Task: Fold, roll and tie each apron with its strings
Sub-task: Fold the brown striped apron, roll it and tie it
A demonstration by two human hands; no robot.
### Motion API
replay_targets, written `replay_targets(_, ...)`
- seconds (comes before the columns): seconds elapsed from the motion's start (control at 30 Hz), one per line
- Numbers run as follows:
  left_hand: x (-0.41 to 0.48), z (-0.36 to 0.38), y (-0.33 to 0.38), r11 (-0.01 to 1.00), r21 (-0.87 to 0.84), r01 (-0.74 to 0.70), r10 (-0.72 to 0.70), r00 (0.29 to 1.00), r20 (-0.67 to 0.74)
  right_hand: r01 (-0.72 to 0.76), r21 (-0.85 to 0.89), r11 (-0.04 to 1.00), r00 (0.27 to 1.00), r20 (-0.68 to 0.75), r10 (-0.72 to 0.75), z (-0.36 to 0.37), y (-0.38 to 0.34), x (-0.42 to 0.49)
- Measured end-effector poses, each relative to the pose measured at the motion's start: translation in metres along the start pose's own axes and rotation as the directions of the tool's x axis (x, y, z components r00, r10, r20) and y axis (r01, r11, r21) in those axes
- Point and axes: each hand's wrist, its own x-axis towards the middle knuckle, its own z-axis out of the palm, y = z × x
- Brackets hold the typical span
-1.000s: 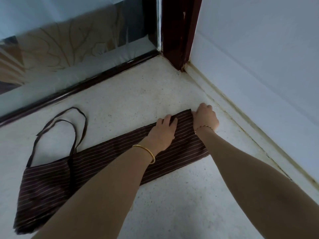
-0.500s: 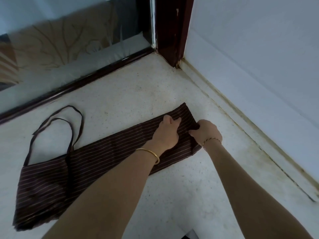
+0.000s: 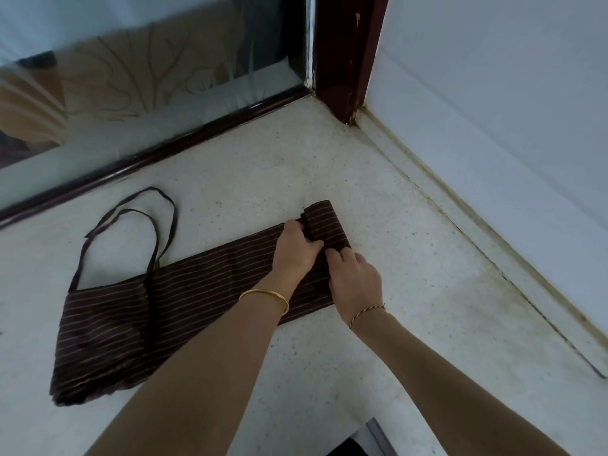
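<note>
Since the earlier frame, both hands have drawn back along the apron (image 3: 204, 291) and its right end is now turned over into a short roll (image 3: 325, 227). Left hand (image 3: 296, 250): fingers clamped on the roll's near-left edge. Right hand (image 3: 355, 281): fingers curled together, pressing the roll's near end. Apron lies folded in a long strip on the speckled floor (image 3: 394, 324), near the wall corner. Strings (image 3: 131, 225) lie looped on the floor at its left end.
</note>
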Motion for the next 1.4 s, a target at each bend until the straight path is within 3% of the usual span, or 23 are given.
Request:
replay_targets(0.07,-0.006,0.001,-0.002,0.986,0.142,-0.084,0.096,0.992,-0.081,-0.008,-0.003,1.0,0.997,0.081,0.008,0.001,0.005,-0.002)
replay_targets(0.13,-0.013,0.0,-0.003,0.928,0.271,-0.256,0.297,0.947,-0.12,-0.004,0.068,0.998,0.975,0.222,-0.012,-0.004,0.009,0.001)
replay_targets(0.2,-0.017,0.002,-0.007,0.826,0.369,-0.425,0.447,0.894,0.029,-0.025,0.202,0.979,0.954,0.297,-0.037,-0.011,0.013,0.002)
replay_targets(0.27,-0.015,0.005,-0.011,0.758,0.441,-0.48,0.447,0.876,0.184,-0.143,0.352,0.925,0.947,0.32,0.025,-0.018,0.017,0.006)
replay_targets(0.33,-0.014,0.009,-0.012,0.729,0.503,-0.464,0.415,0.884,0.215,-0.312,0.43,0.847,0.941,0.26,0.215,-0.02,0.024,0.012)
replay_targets(0.4,-0.015,0.013,-0.009,0.71,0.543,-0.449,0.408,0.89,0.202,-0.435,0.369,0.821,0.898,0.239,0.369,-0.017,0.032,0.019)
replay_targets(0.47,-0.016,0.015,-0.006,0.687,0.575,-0.443,0.407,0.891,0.2,-0.485,0.276,0.83,0.85,0.37,0.374,-0.013,0.034,0.023)
replay_targets(0.57,-0.013,0.013,-0.004,0.706,0.577,-0.41,0.358,0.91,0.209,-0.482,0.332,0.811,0.84,0.437,0.32,-0.013,0.024,0.026)
replay_targets(0.67,-0.003,0.005,0.006,0.857,0.424,-0.294,0.242,0.955,0.174,-0.314,0.34,0.886,0.937,0.261,0.233,-0.012,0.007,0.017)
replay_targets(0.73,-0.001,-0.005,0.016,0.986,0.138,-0.091,0.072,0.987,0.142,-0.163,0.286,0.944,0.984,0.118,0.135,-0.01,-0.005,0.007)
replay_targets(0.8,-0.001,-0.013,0.021,0.986,-0.132,0.106,-0.084,0.984,0.159,-0.031,0.259,0.966,0.999,-0.01,0.034,-0.005,-0.017,-0.003)
replay_targets(0.83,-0.002,-0.016,0.021,0.982,-0.137,0.131,-0.11,0.982,0.151,0.017,0.252,0.968,0.998,-0.056,-0.003,-0.002,-0.021,-0.007)
replay_targets(0.9,-0.002,-0.023,0.015,0.993,-0.037,0.112,-0.109,0.99,0.086,0.086,0.233,0.969,0.994,-0.079,-0.07,0.003,-0.026,-0.013)
replay_targets(1.0,-0.003,-0.026,0.001,0.985,0.167,0.044,-0.038,0.998,-0.044,0.134,0.216,0.967,0.99,0.012,-0.14,0.009,-0.03,-0.02)
replay_targets(1.07,-0.006,-0.026,-0.006,0.942,0.335,-0.013,0.068,0.986,-0.154,0.14,0.268,0.953,0.981,0.091,-0.17,0.01,-0.031,-0.022)
replay_targets(1.13,-0.01,-0.027,-0.015,0.921,0.386,-0.04,0.137,0.965,-0.226,0.082,0.385,0.919,0.985,0.108,-0.134,0.006,-0.029,-0.02)
replay_targets(1.2,-0.012,-0.029,-0.023,0.908,0.408,-0.09,0.193,0.956,-0.22,-0.124,0.538,0.834,0.99,0.125,0.067,-0.001,-0.027,-0.013)
replay_targets(1.27,-0.013,-0.03,-0.027,0.849,0.502,-0.165,0.272,0.951,-0.148,-0.29,0.507,0.811,0.957,0.151,0.248,-0.002,-0.023,-0.005)
replay_targets(1.33,-0.014,-0.03,-0.027,0.778,0.584,-0.23,0.323,0.944,-0.059,-0.35,0.343,0.872,0.93,0.242,0.278,0.0,-0.022,-0.001)
replay_targets(1.4,-0.013,-0.03,-0.026,0.766,0.597,-0.239,0.312,0.95,-0.02,-0.368,0.286,0.885,0.905,0.33,0.27,-0.001,-0.025,0.001)
